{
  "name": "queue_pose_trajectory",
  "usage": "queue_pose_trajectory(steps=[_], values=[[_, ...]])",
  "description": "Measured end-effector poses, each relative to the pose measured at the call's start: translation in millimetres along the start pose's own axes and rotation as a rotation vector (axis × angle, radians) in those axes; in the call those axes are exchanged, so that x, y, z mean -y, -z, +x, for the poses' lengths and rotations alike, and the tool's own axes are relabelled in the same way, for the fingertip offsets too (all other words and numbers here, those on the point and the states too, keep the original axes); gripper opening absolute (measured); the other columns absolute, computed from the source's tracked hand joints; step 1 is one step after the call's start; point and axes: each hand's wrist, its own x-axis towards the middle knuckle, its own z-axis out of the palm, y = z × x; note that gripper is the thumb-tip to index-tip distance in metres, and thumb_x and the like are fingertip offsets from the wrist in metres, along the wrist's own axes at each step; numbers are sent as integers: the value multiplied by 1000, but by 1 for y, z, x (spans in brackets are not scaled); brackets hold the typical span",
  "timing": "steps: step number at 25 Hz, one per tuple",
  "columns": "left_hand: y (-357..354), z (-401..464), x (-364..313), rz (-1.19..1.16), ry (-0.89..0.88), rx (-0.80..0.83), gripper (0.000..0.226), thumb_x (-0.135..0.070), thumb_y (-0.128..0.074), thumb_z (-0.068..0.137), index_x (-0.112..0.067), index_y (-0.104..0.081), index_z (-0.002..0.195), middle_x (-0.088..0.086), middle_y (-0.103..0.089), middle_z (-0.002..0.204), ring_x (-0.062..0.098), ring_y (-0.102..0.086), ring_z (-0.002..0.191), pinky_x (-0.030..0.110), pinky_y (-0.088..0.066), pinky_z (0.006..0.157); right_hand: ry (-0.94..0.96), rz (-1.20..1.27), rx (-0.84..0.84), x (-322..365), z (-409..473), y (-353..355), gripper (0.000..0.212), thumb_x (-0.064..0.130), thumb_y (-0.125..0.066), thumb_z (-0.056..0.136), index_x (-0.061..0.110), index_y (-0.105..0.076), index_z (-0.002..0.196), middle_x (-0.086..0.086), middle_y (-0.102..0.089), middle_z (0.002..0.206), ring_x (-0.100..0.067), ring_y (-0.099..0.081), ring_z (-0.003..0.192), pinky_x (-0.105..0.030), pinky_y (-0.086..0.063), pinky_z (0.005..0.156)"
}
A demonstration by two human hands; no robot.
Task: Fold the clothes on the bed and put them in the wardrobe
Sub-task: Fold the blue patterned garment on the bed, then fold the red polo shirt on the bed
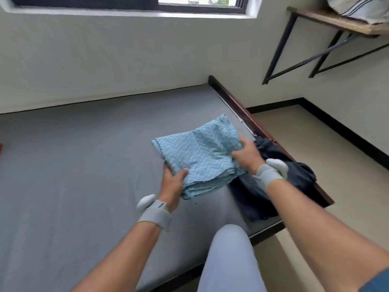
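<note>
Cloth: a folded light-blue cloth (202, 157) with a zigzag pattern lies at the centre of the frame, on the bed near its right edge, its layered edges facing the lower part of the frame.
Left hand: the left hand (172, 182) grips the cloth's lower-left corner — thumb on top, fingers tucked beneath.
Right hand: the right hand (248, 154) pinches the cloth's right edge, fingers curled into the fabric.
Wrists: each wrist carries a grey strap with a white device.
Dark clothes: a dark heap (273, 182) sits just right of the cloth, touching it, at the bed's corner.
Bed: a grey mattress (73, 154) in a dark wooden frame.
Upper right: a wall shelf (336, 22) on black brackets — a striped bundle rests on it.
Bottom centre: a pale-trousered knee (229, 249).
</note>
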Motion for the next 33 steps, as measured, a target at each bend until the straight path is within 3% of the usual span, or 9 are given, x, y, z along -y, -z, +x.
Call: queue_pose_trajectory(steps=[4,5,7,10,16,19,22,26,33], values=[[-98,-18,27,367,128,407,70,-34,-72,64,-23,-44,127,4,-59,131,23,-59,114,48,-49,99,-122,-703,-390,-34,4,96,55,9,-62,78,20,-46,129,-11,-52,132,-34,-49,120,-44,-43,95],[-112,-25,36,529,125,517,80,-42,-75,61,-21,-43,131,4,-56,135,22,-57,118,45,-46,103,-120,-865,-396,-49,0,102,68,16,-65,79,23,-34,139,-11,-36,145,-34,-36,131,-52,-36,102],[-118,-31,59,827,65,618,92,-46,-78,67,-15,-34,141,3,-47,143,23,-48,128,36,-38,108,-48,-901,-147,-77,-9,88,85,38,-66,83,33,-14,150,-8,-14,158,-35,-19,143,-62,-27,109],[-89,-20,82,1181,-76,544,94,-43,-72,81,-11,-17,151,8,-31,154,26,-36,138,33,-31,111,-184,-883,328,-126,-16,36,95,68,-56,79,44,3,151,-7,-1,162,-46,-11,145,-63,-19,114],[31,13,74,1569,35,358,99,-57,-63,82,-15,-9,153,11,-27,154,32,-27,140,39,-21,116,-306,-1043,317,-116,3,7,96,53,-60,84,22,-3,155,-15,3,161,-45,-17,143,-60,-24,113],[82,2,72,1608,119,281,101,-59,-66,77,-14,-14,151,11,-31,151,32,-30,137,36,-23,115,-147,-1055,113,-63,-9,-67,77,27,-51,93,17,-5,154,-7,11,162,-40,1,147,-71,-11,108],[133,-10,61,1643,174,174,103,-59,-68,75,-13,-16,151,12,-32,150,31,-31,138,37,-18,117,28,-925,357,-17,-47,-171,91,33,-62,84,19,-5,153,-10,2,161,-40,-9,146,-62,-18,113],[222,-33,43,1667,321,-16,107,-57,-70,74,-13,-12,152,14,-25,152,37,-24,140,43,-20,117,7,-783,651,8,-91,-271,92,45,-72,77,10,-24,146,-18,-14,155,-36,-39,135,-39,-35,110],[384,-59,-26,1343,337,-425,98,-49,-75,73,-11,-25,148,13,-37,148,32,-37,135,37,-31,110,64,-893,679,52,-98,-370,100,61,-76,61,13,-34,138,-16,-44,141,-35,-48,127,-41,-42,104]])
